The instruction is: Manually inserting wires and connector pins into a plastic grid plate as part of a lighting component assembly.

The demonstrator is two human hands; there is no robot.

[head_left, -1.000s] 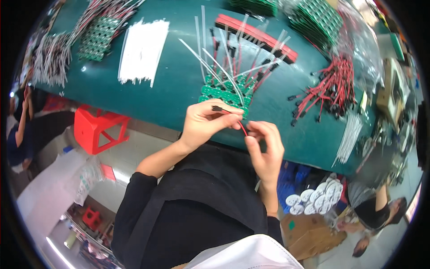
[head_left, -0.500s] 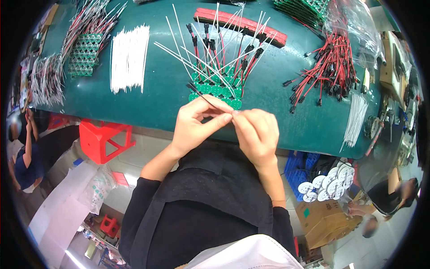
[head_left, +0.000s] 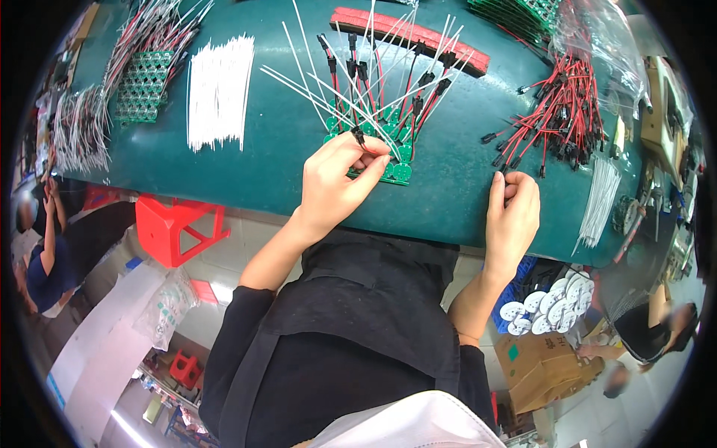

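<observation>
My left hand (head_left: 332,179) is closed, thumb against forefinger, on a wire lead whose black connector (head_left: 358,137) pokes up above the knuckles. It is over the near left part of a green circuit board panel (head_left: 402,173) made of round sections. White wires (head_left: 295,82) and red-black leads with black plugs (head_left: 418,101) rise from that panel. Away to the right, my right hand (head_left: 514,213) has loosely curled fingers, the thumb apart from the forefinger, with nothing visible between them. Its fingertips are just short of a heap of red-black leads (head_left: 556,108) with black connectors.
A red foam-like bar (head_left: 411,37) lies behind the panel. White wires (head_left: 219,93) are stacked on the left, beside another wired panel (head_left: 142,86); more white wires (head_left: 600,201) lie far right. A red stool (head_left: 172,228) and white discs (head_left: 549,306) are below the table edge.
My right hand has left the left hand and moved right, toward the heap of leads. My left hand has shifted slightly up over the panel, still gripping its lead.
</observation>
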